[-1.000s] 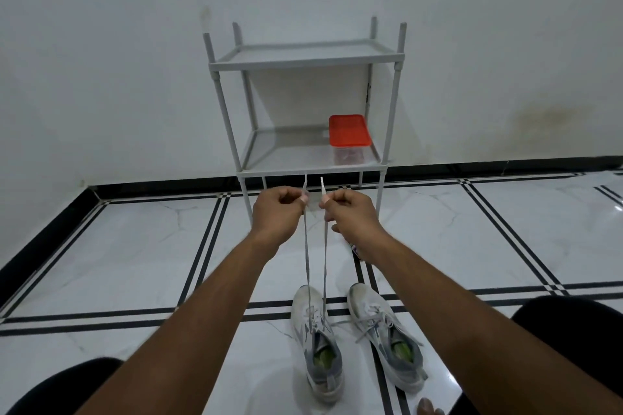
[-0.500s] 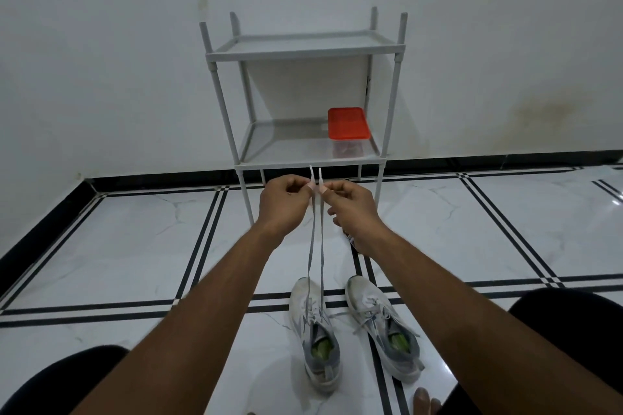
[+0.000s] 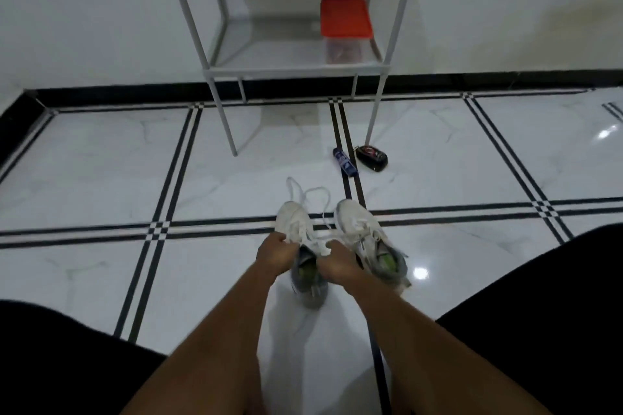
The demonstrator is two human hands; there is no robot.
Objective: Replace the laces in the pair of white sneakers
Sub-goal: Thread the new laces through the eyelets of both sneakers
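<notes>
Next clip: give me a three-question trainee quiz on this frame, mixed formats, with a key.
1. True or false: both hands are down at the left sneaker.
2. Which shelf item has a red lid? A) container B) bottle C) shoe box
3. Fill in: the loose ends of the lace lie on the floor beyond the sneaker's ____.

Key: 1 true: the left hand and the right hand each grip near its tongue. 2 A. 3 toe.
</notes>
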